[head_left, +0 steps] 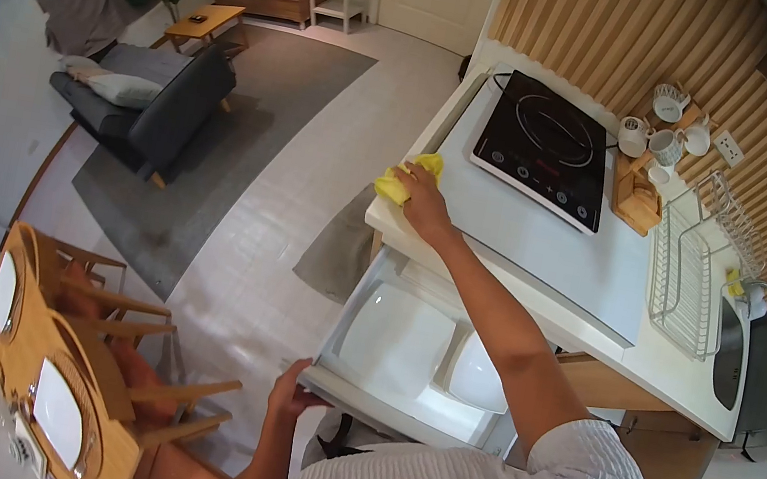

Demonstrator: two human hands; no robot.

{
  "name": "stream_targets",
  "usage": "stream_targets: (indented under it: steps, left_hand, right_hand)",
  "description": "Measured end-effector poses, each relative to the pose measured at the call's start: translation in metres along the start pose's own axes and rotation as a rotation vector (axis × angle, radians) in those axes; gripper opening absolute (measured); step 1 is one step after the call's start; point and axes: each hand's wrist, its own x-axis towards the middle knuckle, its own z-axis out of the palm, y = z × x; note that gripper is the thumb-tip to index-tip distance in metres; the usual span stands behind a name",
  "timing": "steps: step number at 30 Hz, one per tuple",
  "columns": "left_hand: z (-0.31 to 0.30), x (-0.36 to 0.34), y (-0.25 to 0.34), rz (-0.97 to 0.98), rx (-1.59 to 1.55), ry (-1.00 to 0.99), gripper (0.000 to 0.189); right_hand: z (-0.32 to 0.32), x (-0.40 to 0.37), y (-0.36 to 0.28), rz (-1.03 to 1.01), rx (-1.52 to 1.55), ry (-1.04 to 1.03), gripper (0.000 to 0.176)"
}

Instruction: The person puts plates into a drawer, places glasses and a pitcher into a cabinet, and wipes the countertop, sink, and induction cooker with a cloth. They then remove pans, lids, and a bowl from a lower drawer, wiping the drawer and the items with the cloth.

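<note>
My right hand presses a crumpled yellow cloth onto the left corner of the white countertop. Its fingers are closed over the cloth. Below the counter, a drawer is pulled out toward me. My left hand grips the left end of the drawer's front, with part of the fingers hidden behind it. Inside the drawer lie a white square plate and a white rounded dish, the latter partly covered by my right forearm.
A black induction cooktop sits on the counter. Mugs, a wooden holder and a wire dish rack stand to its right, before the sink. A set dining table with chairs is at lower left, a dark sofa beyond.
</note>
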Motion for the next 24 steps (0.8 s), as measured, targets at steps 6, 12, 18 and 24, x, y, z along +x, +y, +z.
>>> stream_targets:
  steps: [6, 12, 18, 24]
  left_hand:
    - [0.003, 0.001, 0.009, -0.127, -0.039, 0.191, 0.047]
    - [0.015, 0.001, 0.023, -0.218, -0.024, 0.286, 0.043]
    - [0.023, 0.011, 0.024, -0.270, -0.065, 0.290, 0.043]
    - [0.039, 0.032, 0.024, -0.238, -0.062, 0.244, 0.040]
  right_hand:
    - [0.042, 0.053, 0.007, 0.116, -0.486, -0.003, 0.056]
    - [0.047, 0.129, 0.059, 0.296, -0.642, -0.187, 0.053]
    - [0.052, 0.163, 0.103, 0.386, -0.619, -0.127, 0.055]
    - [0.032, 0.192, 0.123, 0.421, -0.624, -0.124, 0.050]
